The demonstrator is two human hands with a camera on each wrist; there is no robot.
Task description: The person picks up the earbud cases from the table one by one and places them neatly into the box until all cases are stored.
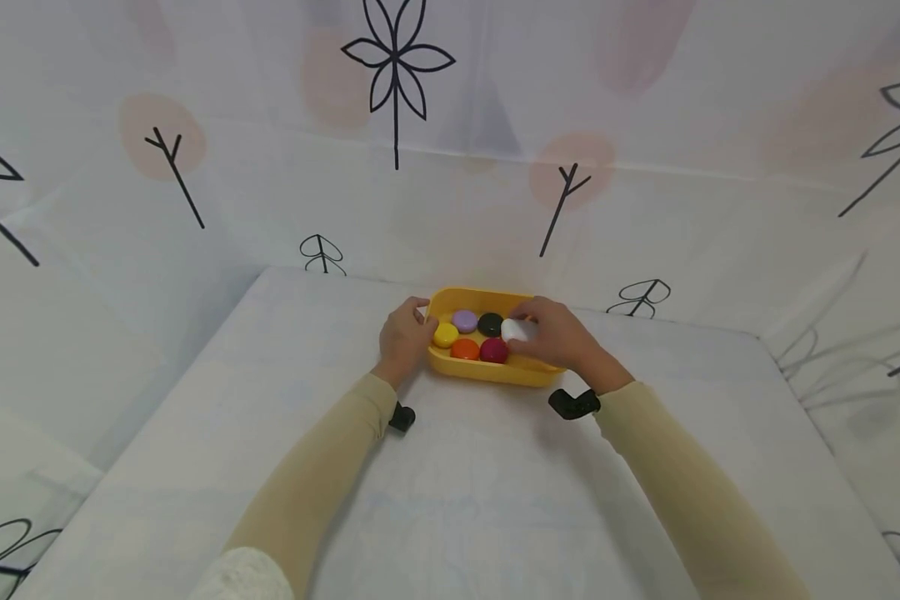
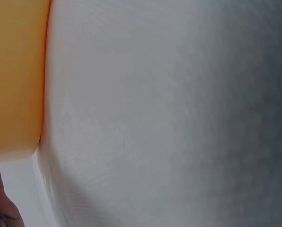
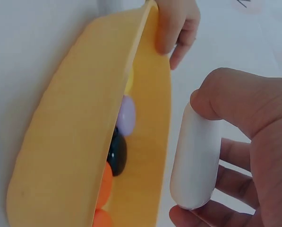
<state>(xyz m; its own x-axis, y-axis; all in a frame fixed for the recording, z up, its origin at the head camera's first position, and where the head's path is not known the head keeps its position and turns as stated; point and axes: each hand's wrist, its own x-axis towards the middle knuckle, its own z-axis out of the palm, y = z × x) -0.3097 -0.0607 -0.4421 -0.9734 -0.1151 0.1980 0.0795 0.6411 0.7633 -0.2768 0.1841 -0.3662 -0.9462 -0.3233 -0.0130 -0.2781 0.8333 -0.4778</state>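
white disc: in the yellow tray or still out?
Out. The right hand pinches the white round plastic disc above the yellow plastic tray; the right wrist view shows it beside the rim, clear of the coloured discs.

You see a smooth, matt yellow plastic tray (image 1: 487, 372); its coloured discs (image 1: 465, 322) look glossy; your white disc (image 3: 193, 158) looks matt, smooth; the table cover (image 1: 457, 483) looks like soft, faintly creased cloth.

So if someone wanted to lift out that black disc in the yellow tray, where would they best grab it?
Probably from straight above, pinching the black disc across its rounded edges. It lies flat among the purple disc and red disc, so the yellow tray wall and the neighbours block a sideways approach.
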